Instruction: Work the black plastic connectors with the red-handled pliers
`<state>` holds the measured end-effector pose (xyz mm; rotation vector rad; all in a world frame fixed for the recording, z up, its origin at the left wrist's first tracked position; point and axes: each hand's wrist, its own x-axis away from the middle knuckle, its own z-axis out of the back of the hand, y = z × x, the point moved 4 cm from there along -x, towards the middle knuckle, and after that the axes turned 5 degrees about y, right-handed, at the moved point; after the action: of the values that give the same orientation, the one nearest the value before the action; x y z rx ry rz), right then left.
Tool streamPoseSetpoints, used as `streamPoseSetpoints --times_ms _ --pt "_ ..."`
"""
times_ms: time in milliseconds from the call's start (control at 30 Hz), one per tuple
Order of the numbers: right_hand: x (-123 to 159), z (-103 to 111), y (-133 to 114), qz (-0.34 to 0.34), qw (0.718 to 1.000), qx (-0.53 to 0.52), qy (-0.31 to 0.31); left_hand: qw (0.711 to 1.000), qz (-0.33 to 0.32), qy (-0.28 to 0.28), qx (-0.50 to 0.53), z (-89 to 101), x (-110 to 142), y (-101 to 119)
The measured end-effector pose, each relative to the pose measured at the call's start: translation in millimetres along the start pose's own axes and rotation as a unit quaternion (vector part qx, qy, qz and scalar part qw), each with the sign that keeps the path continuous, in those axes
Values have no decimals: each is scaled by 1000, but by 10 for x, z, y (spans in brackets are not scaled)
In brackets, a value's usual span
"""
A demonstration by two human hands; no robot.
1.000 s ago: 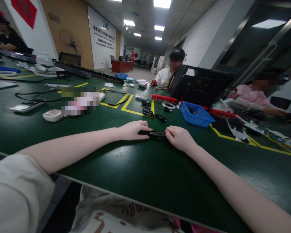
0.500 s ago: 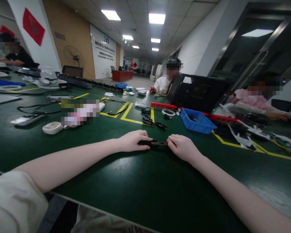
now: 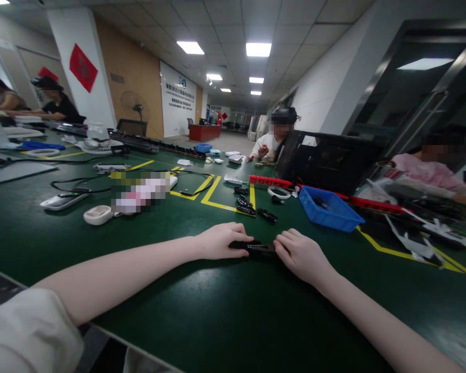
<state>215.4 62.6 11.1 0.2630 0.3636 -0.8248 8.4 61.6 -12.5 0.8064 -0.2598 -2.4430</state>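
Observation:
Between my two hands, low over the green table, is a slim black piece with a shiny metal strip; its exact kind is too small to tell. My left hand pinches its left end between thumb and fingers. At the opposite end, the curled fingers of my right hand grip it and hide its tip. Just beyond my hands lie several small black parts, with one more black part to their right.
A blue bin holding something dark stands right of the parts, near a white ring and a red strip. Leftward are a pale rounded case and a device with a cable. Other people sit around the table.
The camera view has tilted up and turned slightly left, so everything appears lower and further right. Both hands still hold the black piece in nearly the same pose.

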Motion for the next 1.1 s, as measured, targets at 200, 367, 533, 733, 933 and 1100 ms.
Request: streamPoseSetpoints --times_ms 200,367,533,733,933,1100 --pt "-6 -6 20 12 1000 -21 11 1000 -7 4 -10 4 -3 10" --pt "-11 -12 41 20 999 -42 13 1000 -5 5 -22 -7 -2 -11" --pt "-10 -31 123 22 999 -43 1 1000 -11 -2 -29 6 -6 12" --pt "17 -37 251 22 1000 -19 -9 999 -9 -22 -45 27 -8 55" --pt "33 -56 224 3 999 -33 2 998 -14 -24 -53 24 3 61" --pt "41 -74 222 -14 998 -50 19 999 -22 -23 -28 31 15 73"
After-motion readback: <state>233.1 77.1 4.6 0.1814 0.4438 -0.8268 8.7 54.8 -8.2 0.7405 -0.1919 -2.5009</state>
